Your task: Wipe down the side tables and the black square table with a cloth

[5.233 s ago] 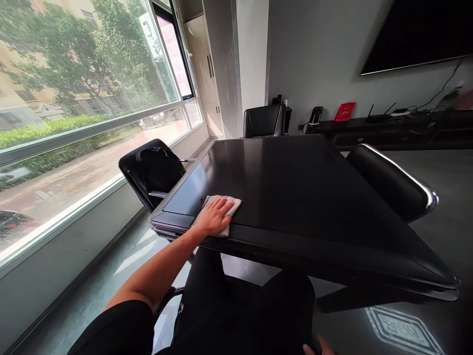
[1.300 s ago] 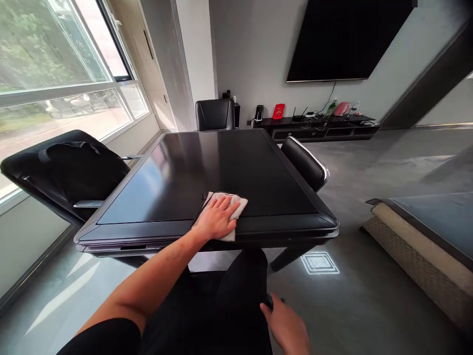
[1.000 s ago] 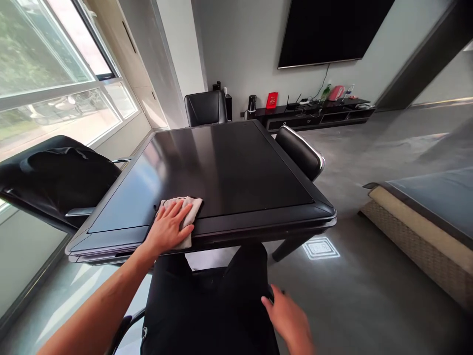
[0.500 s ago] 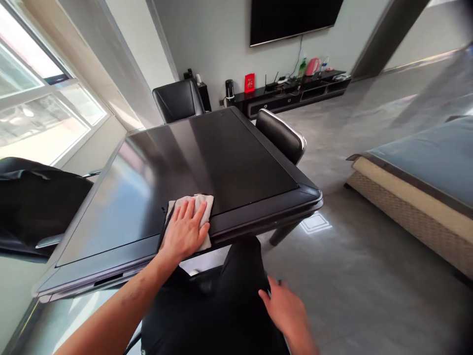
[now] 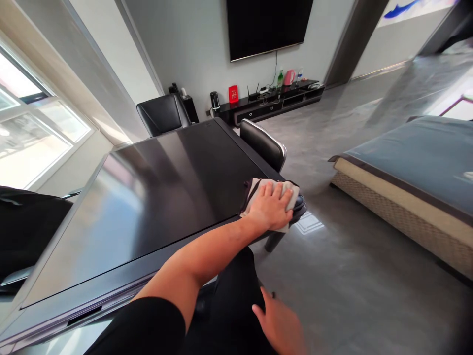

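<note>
My left hand (image 5: 271,204) presses a light cloth with dark edging (image 5: 252,195) onto the near right corner of a dark, glossy table (image 5: 177,172). Its fingers lie over the cloth and hold it against the tabletop, while part of the cloth hangs over the near edge. Low in the view, my right hand (image 5: 279,318) is beside my black-clad leg with thumb and forefinger apart. Nothing shows in that hand, though its other fingers are mostly hidden.
Black chairs stand at the table's far side (image 5: 162,114), right side (image 5: 263,144) and left side (image 5: 29,231). A bed (image 5: 406,162) lies to the right across the grey floor. Against the far wall, a low black cabinet (image 5: 254,114) carries small items beneath a television (image 5: 268,27).
My left hand has slid the cloth rightward along the table's near edge to the corner. The view has shifted slightly to the right. My right hand stays beside my leg.
</note>
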